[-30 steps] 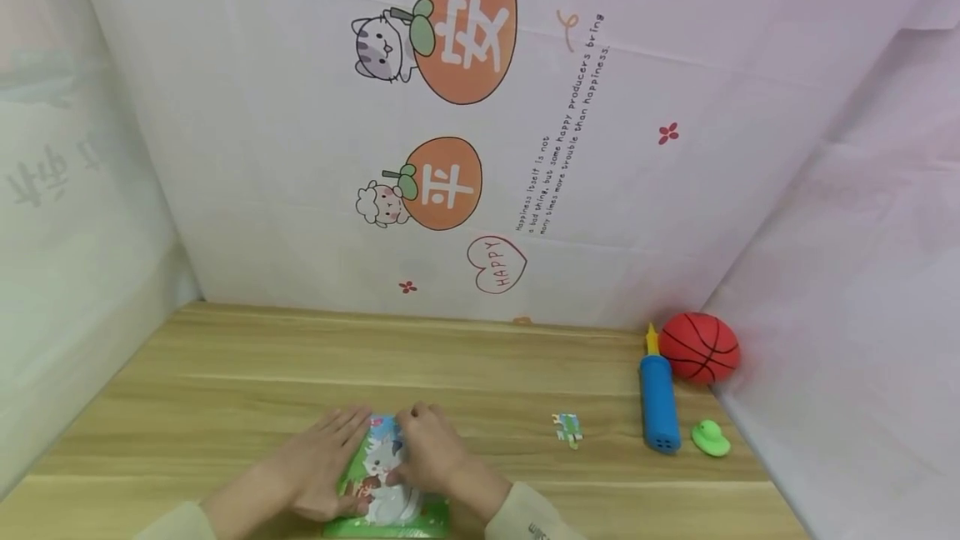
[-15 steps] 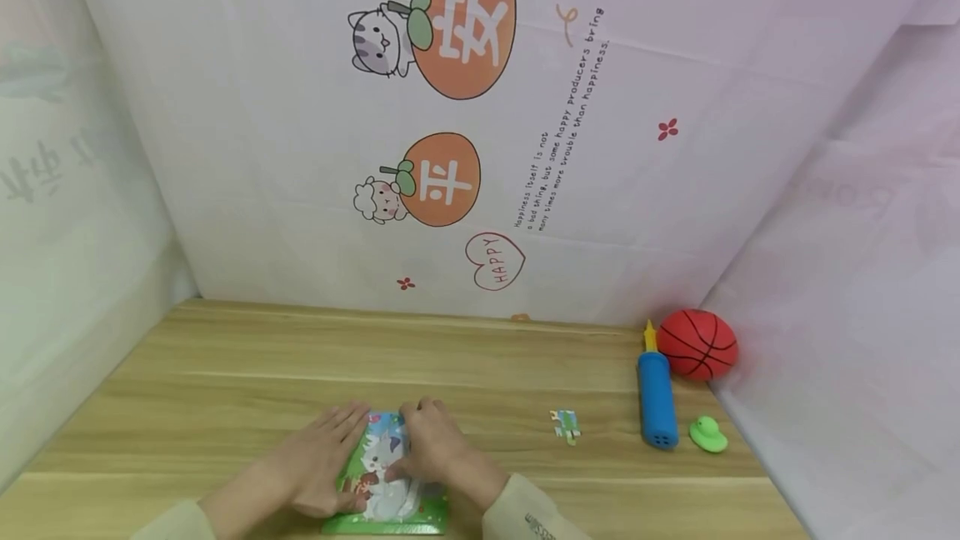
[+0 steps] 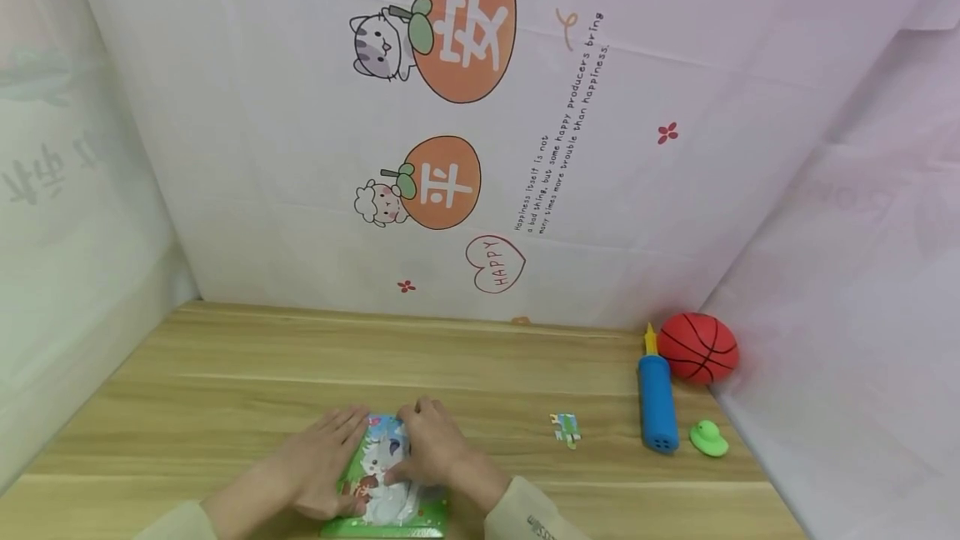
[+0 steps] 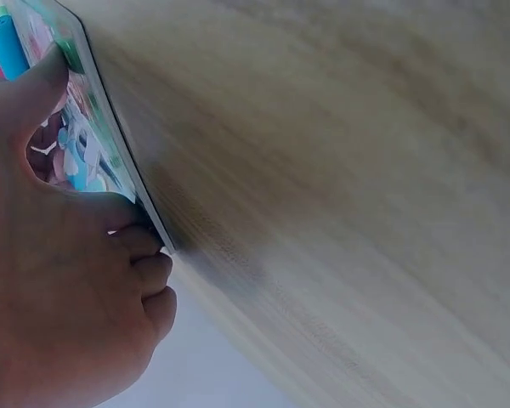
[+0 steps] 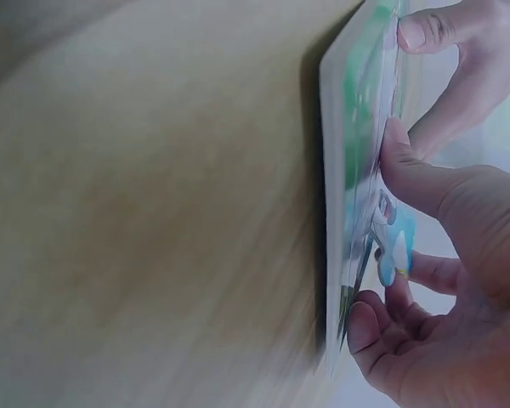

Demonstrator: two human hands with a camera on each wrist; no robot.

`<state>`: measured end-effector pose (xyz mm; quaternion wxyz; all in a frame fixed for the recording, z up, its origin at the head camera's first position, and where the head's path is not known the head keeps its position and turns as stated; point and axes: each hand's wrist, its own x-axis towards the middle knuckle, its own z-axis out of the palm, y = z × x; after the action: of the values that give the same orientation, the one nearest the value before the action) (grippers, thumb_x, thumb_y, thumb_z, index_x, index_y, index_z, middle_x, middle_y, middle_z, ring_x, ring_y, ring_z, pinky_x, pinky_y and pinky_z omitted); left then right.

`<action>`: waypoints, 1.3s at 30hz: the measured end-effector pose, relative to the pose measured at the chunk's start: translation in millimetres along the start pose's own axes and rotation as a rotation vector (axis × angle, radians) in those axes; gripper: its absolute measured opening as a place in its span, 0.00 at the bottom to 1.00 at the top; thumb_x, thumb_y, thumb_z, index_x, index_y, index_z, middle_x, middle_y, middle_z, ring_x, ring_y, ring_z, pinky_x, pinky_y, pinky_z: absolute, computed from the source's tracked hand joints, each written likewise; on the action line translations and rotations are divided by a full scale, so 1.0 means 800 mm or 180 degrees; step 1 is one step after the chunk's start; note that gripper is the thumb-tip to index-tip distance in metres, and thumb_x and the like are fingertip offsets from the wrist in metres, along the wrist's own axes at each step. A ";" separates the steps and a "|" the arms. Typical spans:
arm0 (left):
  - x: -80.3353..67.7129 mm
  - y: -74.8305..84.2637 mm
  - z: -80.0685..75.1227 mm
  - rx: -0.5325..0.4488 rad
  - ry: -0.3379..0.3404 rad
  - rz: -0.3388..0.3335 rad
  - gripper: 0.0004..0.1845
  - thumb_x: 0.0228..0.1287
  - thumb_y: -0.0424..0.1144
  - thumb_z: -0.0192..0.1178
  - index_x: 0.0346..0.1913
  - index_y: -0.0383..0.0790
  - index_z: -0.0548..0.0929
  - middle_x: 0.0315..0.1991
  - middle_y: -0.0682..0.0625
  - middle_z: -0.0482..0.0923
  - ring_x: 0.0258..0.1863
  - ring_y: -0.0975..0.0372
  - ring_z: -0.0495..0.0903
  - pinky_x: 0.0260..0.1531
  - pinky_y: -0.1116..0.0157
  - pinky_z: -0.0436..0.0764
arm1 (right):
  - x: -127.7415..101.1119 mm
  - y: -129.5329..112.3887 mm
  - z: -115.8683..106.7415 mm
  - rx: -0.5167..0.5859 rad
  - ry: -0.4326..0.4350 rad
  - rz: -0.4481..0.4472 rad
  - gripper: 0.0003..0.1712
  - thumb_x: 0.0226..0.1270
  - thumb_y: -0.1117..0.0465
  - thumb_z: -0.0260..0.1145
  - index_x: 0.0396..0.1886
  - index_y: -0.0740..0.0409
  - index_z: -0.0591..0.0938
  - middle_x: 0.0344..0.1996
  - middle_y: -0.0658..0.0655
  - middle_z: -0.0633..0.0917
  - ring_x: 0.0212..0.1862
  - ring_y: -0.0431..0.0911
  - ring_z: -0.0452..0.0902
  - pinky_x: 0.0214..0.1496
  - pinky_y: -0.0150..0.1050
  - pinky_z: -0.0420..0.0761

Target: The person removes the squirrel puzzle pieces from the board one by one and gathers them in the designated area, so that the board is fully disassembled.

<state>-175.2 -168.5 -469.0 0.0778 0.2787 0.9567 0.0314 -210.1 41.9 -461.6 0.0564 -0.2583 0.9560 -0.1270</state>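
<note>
Rests left hand (image 3: 321,461), fingers extended, across left edge of puzzle (image 3: 392,507); holds blue piece (image 5: 399,242) in right hand (image 3: 437,447), fingers curled.

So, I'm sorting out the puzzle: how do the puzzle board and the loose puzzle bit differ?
The puzzle board is far larger than the loose puzzle bit. The board's near edge is straight; the bit's outline is knobbly. The left hand and right hand are on the board; neither touches the bit. Both lie on the wooden table and show green and blue.
</note>
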 end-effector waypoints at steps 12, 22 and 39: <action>0.002 -0.003 -0.003 0.0009 -0.0002 0.0015 0.60 0.56 0.73 0.64 0.76 0.26 0.65 0.80 0.33 0.61 0.80 0.42 0.63 0.81 0.44 0.64 | 0.000 -0.001 -0.009 0.0156 0.0076 -0.0543 0.10 0.71 0.59 0.71 0.48 0.56 0.86 0.44 0.53 0.91 0.46 0.40 0.87 0.50 0.28 0.87; 0.002 0.000 0.000 -0.0061 -0.0049 -0.0013 0.60 0.54 0.71 0.66 0.76 0.26 0.65 0.81 0.32 0.59 0.81 0.41 0.62 0.82 0.43 0.62 | -0.021 0.072 -0.032 0.0766 0.0435 -0.0406 0.04 0.70 0.68 0.68 0.43 0.61 0.84 0.38 0.56 0.90 0.39 0.40 0.85 0.42 0.28 0.86; 0.001 0.000 -0.003 -0.0174 -0.0108 -0.0017 0.60 0.55 0.71 0.66 0.76 0.25 0.63 0.81 0.31 0.57 0.81 0.40 0.60 0.82 0.42 0.60 | -0.083 0.210 -0.055 0.0468 0.0301 0.0132 0.15 0.65 0.68 0.73 0.51 0.63 0.89 0.41 0.58 0.87 0.40 0.45 0.83 0.40 0.40 0.88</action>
<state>-176.0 -167.9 -466.5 0.1017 0.2744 0.9548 0.0526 -241.2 225.3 -462.3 0.0326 -0.2274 0.9509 -0.2076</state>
